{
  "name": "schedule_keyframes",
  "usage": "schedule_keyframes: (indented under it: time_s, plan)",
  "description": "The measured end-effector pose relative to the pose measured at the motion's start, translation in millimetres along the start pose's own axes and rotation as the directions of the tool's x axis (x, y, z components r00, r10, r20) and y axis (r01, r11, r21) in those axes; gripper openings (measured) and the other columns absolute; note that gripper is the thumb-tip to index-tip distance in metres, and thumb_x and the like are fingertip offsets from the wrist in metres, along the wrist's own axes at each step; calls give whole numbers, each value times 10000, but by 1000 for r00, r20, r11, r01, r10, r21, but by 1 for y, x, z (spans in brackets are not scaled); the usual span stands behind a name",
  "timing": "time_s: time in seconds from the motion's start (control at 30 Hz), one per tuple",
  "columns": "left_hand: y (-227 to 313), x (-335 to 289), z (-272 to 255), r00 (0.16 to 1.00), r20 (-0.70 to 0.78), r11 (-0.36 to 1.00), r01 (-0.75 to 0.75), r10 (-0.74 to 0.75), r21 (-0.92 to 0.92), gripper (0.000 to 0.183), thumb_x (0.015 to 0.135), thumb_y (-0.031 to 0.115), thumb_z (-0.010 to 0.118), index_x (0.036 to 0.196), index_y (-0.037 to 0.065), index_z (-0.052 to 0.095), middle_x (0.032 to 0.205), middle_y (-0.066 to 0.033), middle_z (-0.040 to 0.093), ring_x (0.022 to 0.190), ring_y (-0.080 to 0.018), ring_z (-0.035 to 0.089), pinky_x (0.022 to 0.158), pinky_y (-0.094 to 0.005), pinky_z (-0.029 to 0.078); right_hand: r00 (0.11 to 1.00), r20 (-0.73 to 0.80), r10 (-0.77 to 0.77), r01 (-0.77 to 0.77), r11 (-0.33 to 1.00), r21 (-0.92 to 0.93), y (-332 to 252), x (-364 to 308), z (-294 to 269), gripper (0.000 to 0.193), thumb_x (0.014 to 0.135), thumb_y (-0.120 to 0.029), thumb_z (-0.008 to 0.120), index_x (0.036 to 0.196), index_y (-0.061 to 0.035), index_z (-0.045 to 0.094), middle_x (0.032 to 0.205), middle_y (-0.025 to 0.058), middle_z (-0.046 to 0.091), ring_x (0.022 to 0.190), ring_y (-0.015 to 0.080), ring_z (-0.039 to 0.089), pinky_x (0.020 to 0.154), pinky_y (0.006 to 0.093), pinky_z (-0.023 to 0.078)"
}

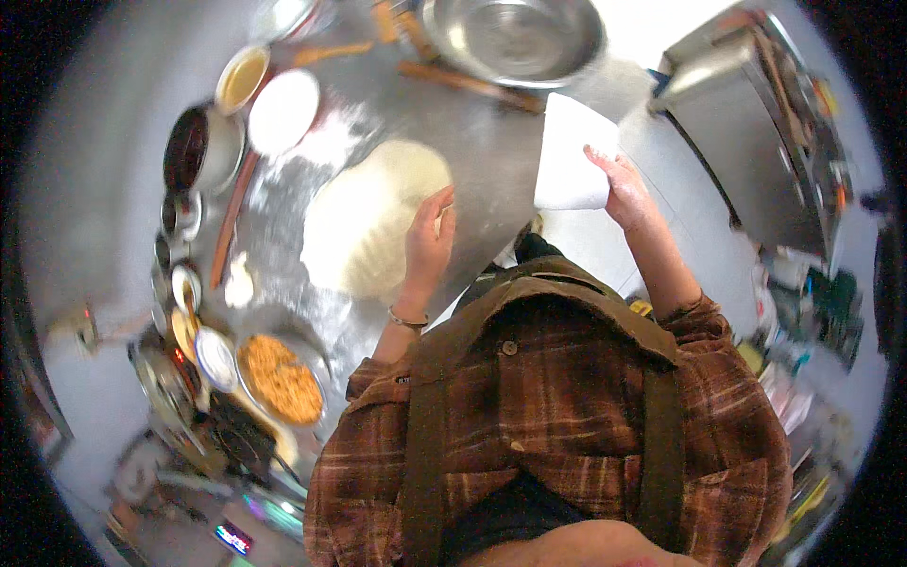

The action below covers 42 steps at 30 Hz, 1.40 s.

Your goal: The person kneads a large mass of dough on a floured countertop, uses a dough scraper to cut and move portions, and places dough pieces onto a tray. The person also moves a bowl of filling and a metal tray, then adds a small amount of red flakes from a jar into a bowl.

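Observation:
A large flattened sheet of pale dough [364,222] lies on the metal worktop [491,156], with shallow dents along its lower part. My left hand [430,241] is at the dough's right edge, fingers stretched out and nothing held; whether it touches the dough I cannot tell. Off the worktop's right edge, my right hand [625,192] grips a flat white rectangular piece [571,161] by its right side, thumb on top. Its exact kind is not clear. White flour [326,137] is scattered around the dough, and a small lump of dough [240,282] sits to its left.
A wide steel basin [515,42] stands at the far side, near wooden sticks [463,85]. Along the left are a white plate [284,113], a dark-filled pot [203,151], a long rolling pin [234,222] and a bowl of orange-brown filling [281,378]. A steel cabinet [746,123] stands right.

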<state>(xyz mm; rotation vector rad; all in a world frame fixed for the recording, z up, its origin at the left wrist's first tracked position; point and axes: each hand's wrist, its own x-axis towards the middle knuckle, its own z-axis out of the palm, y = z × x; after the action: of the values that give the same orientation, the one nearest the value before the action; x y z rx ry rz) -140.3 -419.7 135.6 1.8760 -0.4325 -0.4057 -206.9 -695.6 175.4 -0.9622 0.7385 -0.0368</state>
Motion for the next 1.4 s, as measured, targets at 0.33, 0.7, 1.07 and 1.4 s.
schedule_keyframes:
  time_s: [0.33,0.7,1.07,1.4]
  plan:
    - [162,128,180,769,583,924,-26,262,-381,332,907,182,429,1182,-1,452,1142,-123,526,1022,-204,521,882,-304,396,945,-277,-173,208,973,102,-108,-92,-132,423,778,-232,639,1091,22,511,1004,101,582,911,177,560,790,290,452]
    - [286,146,439,261,929,942,142,262,-306,341,902,153,435,1179,-45,437,1127,-126,517,1032,-186,496,905,-290,375,517,-838,-177,535,830,155,-166,-219,-323,331,781,-240,634,1006,-12,550,918,82,613,823,165,591,708,320,489]
    - [387,208,677,-70,959,960,-25,275,-278,319,874,153,477,1140,-24,483,1060,-103,557,988,-166,517,864,-271,399,153,-983,-102,736,676,45,-228,-223,-481,303,786,-274,627,985,-53,570,882,39,617,801,123,580,723,290,466]
    - [487,178,925,-535,830,954,-135,156,-266,296,884,114,427,1157,7,471,1073,-84,543,958,-157,529,834,-265,410,-36,-993,109,799,600,37,-288,-252,-568,308,794,-244,612,990,-18,538,869,46,598,761,125,569,667,267,464]
